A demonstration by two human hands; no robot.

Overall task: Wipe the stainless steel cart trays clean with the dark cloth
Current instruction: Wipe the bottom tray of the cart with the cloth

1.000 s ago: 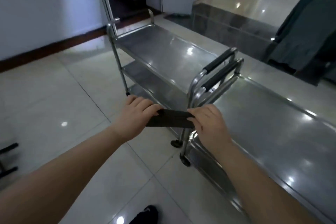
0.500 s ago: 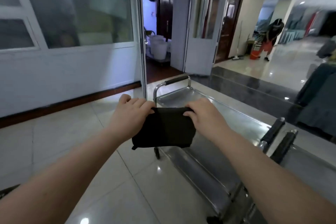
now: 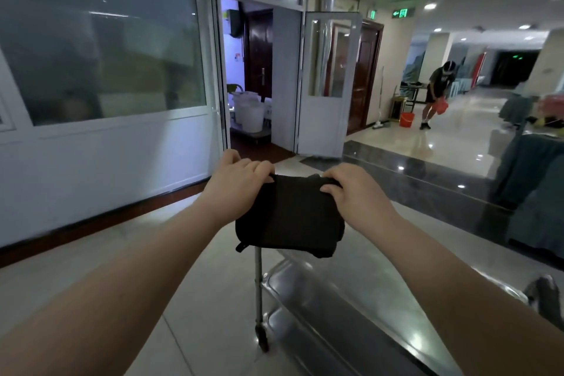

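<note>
Head view: we hold the cloth [image 3: 290, 220] in the air above the tray [image 3: 351, 299]. Left hand [image 3: 238, 183] and right hand [image 3: 354, 192] each pinch a top corner, fingers [image 3: 259, 166] curled. The cloth hangs limp, so we judge it soft and light, best bunched in one palm.

The one wide camera on my head faces forward, near over my left hand [image 3: 241, 183] and right hand [image 3: 357, 195], toward the far doorway [image 3: 256, 79].

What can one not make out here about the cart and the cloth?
Head view only:
- Far end of the top tray: hidden behind the dark cloth held by left hand and right hand.
- Its near end: covered by the right forearm, cut by the bottom edge.
- Dirt on it: lost in glare.
- Dark object at right: blurred.
</note>
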